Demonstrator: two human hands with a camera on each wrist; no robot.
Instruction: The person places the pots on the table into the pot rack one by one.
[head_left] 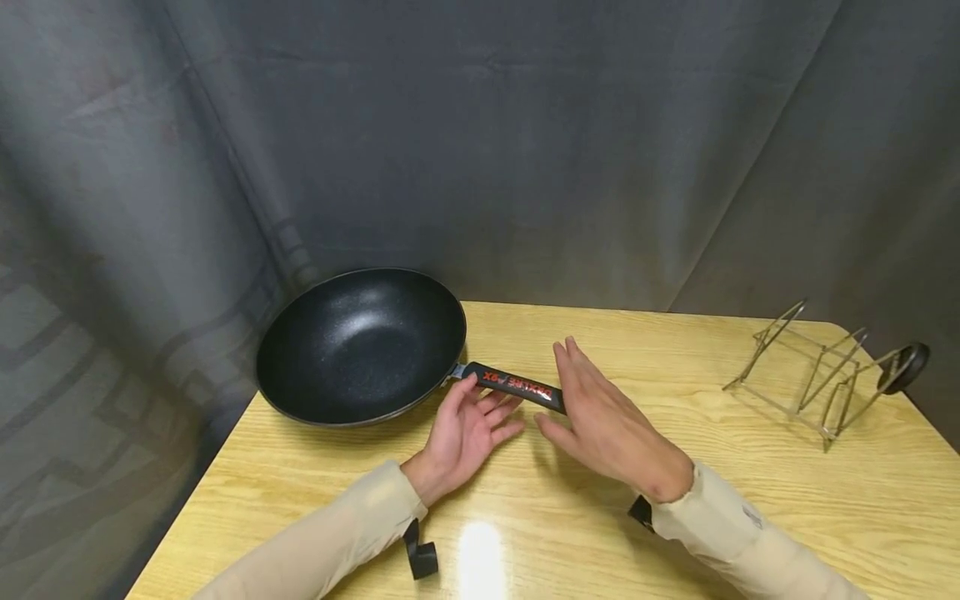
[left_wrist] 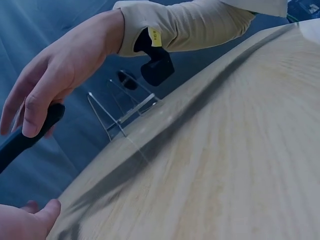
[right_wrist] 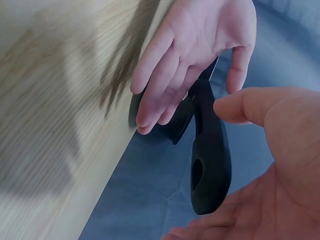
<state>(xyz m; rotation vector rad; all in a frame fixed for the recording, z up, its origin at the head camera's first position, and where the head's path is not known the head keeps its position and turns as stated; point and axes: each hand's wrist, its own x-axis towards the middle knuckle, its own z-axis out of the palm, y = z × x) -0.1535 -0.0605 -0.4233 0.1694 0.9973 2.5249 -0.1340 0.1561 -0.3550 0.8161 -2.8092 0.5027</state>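
The left hand [head_left: 465,433] is palm up, its wrist low and its forearm coming in from the lower left. Its fingers are nearly straight and slightly spread, pointing right below the handle [head_left: 517,387]; the thumb reaches up beside the handle's pan end. The hand is relaxed and grips nothing.

The right hand [head_left: 611,421] comes from the lower right with its back toward the head camera. Its fingers lie close together, extended forward and to the left, with the thumb held apart on the near side. The handle's free end sits in the gap between thumb and fingers, and these 2 sides are not wrapped round it. Whether the skin touches it, I cannot tell.

The pan [head_left: 360,346] is at the table's [head_left: 562,533] far left, open side up, its handle pointing right and slightly toward the person. A wire rack [head_left: 801,410] stands well apart at the right. A grey curtain [head_left: 480,158] hangs behind.
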